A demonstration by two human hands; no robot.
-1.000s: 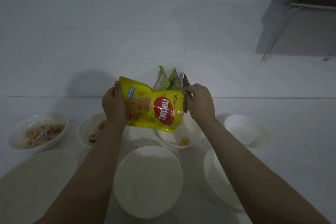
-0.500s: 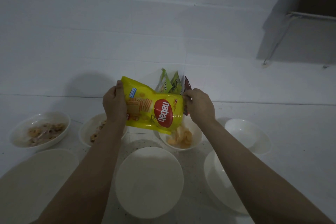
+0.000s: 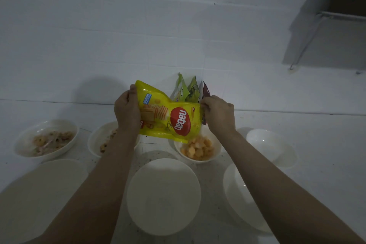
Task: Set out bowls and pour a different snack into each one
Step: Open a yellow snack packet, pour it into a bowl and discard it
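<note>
While the left hand [image 3: 126, 113] is gripping one end of the yellow snack bag [image 3: 168, 118] and the right hand [image 3: 218, 114] is pinching the other, the bag is hanging tilted, its lower corner over the snack-filled bowl [image 3: 198, 149]. Yellow snack pieces [image 3: 200, 147] are lying heaped inside. At 12 o'clock from the bag, three more packets [image 3: 190, 91] are leaning on the wall. At 9 o'clock, two bowls [image 3: 46, 140] are holding other snacks on the counter [image 3: 316, 124]; empty bowls [image 3: 163, 196] are sitting toward 6 o'clock.
</note>
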